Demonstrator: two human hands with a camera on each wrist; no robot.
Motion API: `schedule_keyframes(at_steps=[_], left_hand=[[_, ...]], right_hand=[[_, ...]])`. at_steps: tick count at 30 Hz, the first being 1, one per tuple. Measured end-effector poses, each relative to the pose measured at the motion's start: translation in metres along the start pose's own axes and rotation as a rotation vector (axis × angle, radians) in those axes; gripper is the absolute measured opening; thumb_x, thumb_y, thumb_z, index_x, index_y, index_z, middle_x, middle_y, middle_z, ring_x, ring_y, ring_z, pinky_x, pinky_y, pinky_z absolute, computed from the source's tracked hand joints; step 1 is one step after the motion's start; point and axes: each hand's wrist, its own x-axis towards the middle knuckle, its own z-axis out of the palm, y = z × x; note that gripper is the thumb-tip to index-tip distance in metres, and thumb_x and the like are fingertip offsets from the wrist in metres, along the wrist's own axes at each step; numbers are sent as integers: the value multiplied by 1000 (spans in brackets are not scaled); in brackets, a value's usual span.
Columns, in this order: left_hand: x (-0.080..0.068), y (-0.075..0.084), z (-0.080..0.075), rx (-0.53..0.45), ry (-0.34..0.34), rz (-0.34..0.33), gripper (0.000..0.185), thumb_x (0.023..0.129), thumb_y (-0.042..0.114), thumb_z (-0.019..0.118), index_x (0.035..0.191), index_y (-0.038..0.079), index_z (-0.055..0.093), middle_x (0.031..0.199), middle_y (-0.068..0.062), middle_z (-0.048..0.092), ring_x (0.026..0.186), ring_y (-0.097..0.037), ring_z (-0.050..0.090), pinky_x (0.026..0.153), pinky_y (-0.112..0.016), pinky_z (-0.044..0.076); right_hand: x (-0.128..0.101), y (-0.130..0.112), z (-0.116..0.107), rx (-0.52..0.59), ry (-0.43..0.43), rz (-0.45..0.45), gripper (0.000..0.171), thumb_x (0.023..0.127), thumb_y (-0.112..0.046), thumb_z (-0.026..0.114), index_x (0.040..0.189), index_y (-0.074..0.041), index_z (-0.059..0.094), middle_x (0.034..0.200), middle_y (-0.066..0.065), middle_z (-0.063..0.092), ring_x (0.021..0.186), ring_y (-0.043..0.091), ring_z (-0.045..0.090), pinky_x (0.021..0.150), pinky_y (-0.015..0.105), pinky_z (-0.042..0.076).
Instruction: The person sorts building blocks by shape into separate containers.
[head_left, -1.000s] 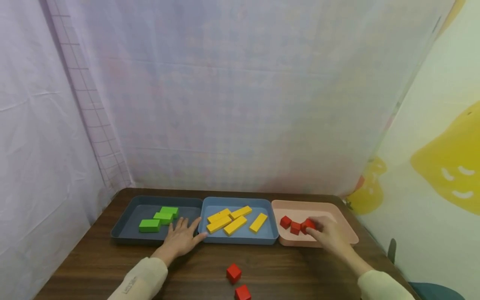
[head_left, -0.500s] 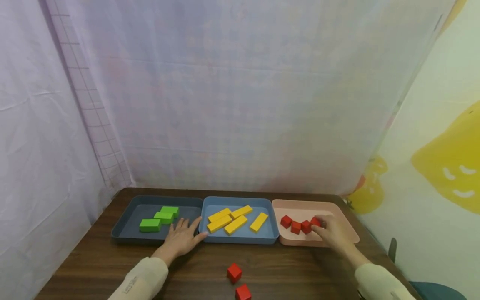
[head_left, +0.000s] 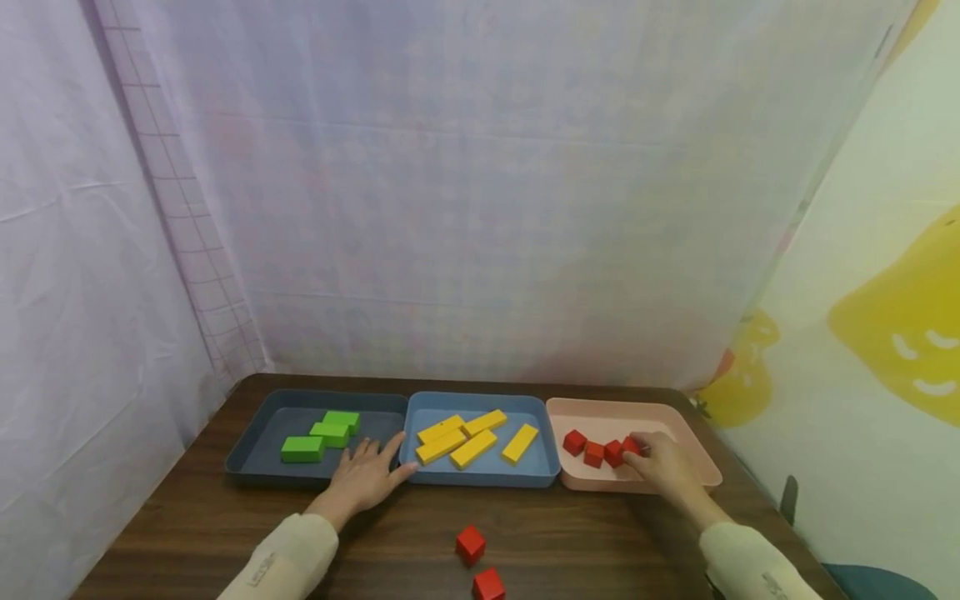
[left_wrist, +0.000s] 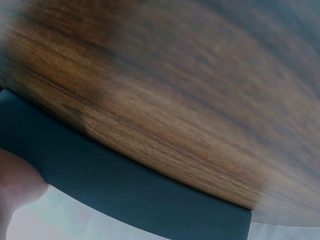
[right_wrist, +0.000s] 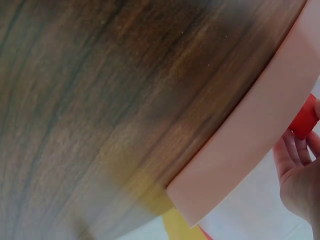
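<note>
Right hand [head_left: 666, 469] inside the shallow pink plastic tray [head_left: 686, 435] at the right end of the row, fingers curled round a small red wooden cube [head_left: 632, 446] and gripping it. This cube at the right end of a short line of three more small red cubes [head_left: 594, 450] on the tray floor, touching or just beside the nearest of them; cannot tell which. In the right wrist view, the same red cube [right_wrist: 305, 117] between the fingertips [right_wrist: 292, 150], above the pink tray wall [right_wrist: 250, 145].

Left hand [head_left: 365, 475] flat on the dark brown wooden table [head_left: 187, 533], fingers straight and spread, grasping nothing. Fingertips on the near edge of the dark grey plastic tray [head_left: 255, 442], thumb against the near corner of the blue plastic tray [head_left: 480, 479]. In the left wrist view, only the grey tray wall [left_wrist: 125, 185] and the table grain [left_wrist: 175, 100], with a small part of the hand at the lower left corner.

Three green rectangular blocks [head_left: 322, 433] in the grey tray, close together. Four long yellow blocks [head_left: 472, 440] in the blue tray, lying at an angle. Two loose red cubes [head_left: 470, 545] on the table near the front edge, between the two cream sleeves [head_left: 288, 558], well apart from the pink tray. Pale checked curtain [head_left: 450, 208] behind the table.
</note>
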Motion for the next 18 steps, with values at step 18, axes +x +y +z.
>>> schedule_keyframes(at_steps=[18], left_hand=[[0, -1, 1, -9, -2, 12, 75, 98, 63, 43, 157, 19, 29, 150, -26, 40, 141, -49, 28, 110, -71, 12]], right_hand=[[-4, 4, 8, -35, 74, -74, 39, 88, -12, 73, 120, 8, 65, 106, 21, 68, 98, 38, 63, 89, 58, 49]])
